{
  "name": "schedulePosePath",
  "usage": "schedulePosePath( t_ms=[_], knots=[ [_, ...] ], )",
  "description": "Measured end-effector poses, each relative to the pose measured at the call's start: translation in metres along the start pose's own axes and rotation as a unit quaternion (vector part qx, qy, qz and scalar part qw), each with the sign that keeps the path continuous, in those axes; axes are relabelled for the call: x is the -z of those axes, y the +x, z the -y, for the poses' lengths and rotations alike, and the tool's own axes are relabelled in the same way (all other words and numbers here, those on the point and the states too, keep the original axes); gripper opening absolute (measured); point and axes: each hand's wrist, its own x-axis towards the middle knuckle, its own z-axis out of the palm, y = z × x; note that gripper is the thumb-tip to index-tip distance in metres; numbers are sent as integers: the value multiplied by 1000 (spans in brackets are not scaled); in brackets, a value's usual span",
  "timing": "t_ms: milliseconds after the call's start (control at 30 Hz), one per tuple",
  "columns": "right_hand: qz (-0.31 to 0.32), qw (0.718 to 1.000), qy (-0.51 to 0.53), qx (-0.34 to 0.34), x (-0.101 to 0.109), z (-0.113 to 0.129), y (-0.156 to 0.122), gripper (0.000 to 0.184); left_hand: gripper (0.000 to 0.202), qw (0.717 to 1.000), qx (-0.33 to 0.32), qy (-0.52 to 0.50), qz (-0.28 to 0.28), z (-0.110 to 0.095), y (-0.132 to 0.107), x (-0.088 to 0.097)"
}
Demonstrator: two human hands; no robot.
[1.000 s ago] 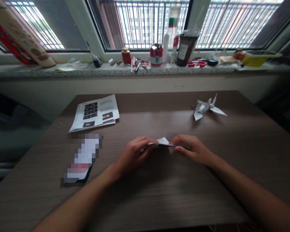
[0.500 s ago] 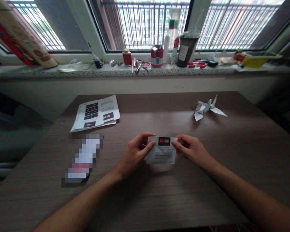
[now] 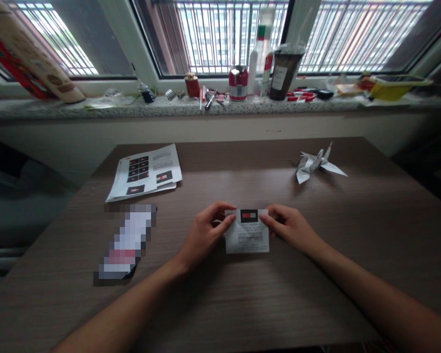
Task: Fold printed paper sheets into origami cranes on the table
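A small folded sheet of printed paper, with a dark picture near its top edge, is held up over the middle of the table. My left hand pinches its upper left corner, thumb in front and fingers behind. At the upper right corner, my right hand grips it the same way. The fingertips behind the paper are hidden. Beyond my right hand, a folded paper crane rests on the table.
Printed sheets lie stacked at the table's back left. Nearer, a pixelated phone-like object lies left of my left arm. On the windowsill stand a red can, a dark cup, a yellow basket and small tools.
The paper between my hands has straightened slightly, and its lower edge now hangs more squarely and a little lower. Both hands keep their hold almost in place.
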Motion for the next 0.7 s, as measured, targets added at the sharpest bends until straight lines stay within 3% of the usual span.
schedulePosePath(
  t_ms=[133,267,333,467,700],
  knots=[
    [1,1000,4,-5,-1,-5,3,29,21,1000,0,23,-18,4,3,0],
    [-42,995,-81,49,0,-9,5,45,21,999,-2,42,-28,6,6,1],
    [-59,983,-147,96,1,-10,5,52,21,998,-3,62,-30,7,7,2],
    [-42,944,-264,195,1,-10,3,43,19,991,-26,131,-31,10,8,6],
    [-6,894,-372,251,-6,-1,-1,44,11,967,-63,241,-48,16,15,11]
  ],
)
